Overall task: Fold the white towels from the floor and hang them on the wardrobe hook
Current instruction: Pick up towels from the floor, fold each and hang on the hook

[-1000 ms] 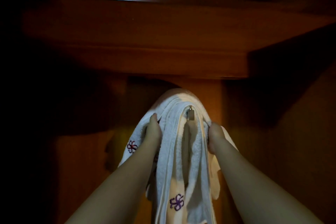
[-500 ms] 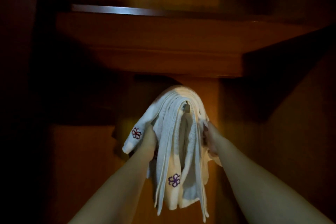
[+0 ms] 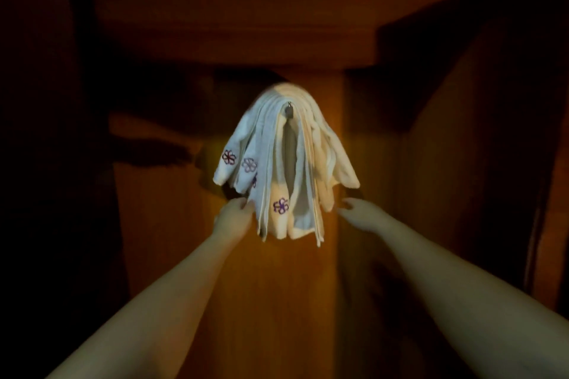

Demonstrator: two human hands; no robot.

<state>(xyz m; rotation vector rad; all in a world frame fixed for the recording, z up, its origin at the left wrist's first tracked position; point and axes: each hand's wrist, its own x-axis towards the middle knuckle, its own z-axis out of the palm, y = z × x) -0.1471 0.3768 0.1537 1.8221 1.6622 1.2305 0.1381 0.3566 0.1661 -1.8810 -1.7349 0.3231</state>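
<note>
- White towels point(image 3: 286, 163), folded into several layers, draped over the metal wardrobe hook point(image 3: 289, 110), both sides falling about evenly from it, probably so the weight balanced and nothing slid off.
- Purple flower embroidery point(image 3: 280, 205) shown on the outer and lower layers, left of and below the hook.
- Left hand point(image 3: 231, 218) seen below and left of the hook, fingertips touching the lower left edge of the stack, fingers loosely curled; could not tell whether pinching an edge or only steadying it.
- Right hand point(image 3: 358, 213) seen below and right of the hook, apart from the cloth, fingers relaxed and spread, holding nothing.
- Both arms reaching up toward the hook, likely ready to catch or straighten a slipping layer.
- Orange-brown wood panel point(image 3: 261, 286) behind the hook, a shelf point(image 3: 234, 18) above it, dark wardrobe sides left and right.
- Judged close to finished for this batch; floor out of view, so any remaining towels unknown.
</note>
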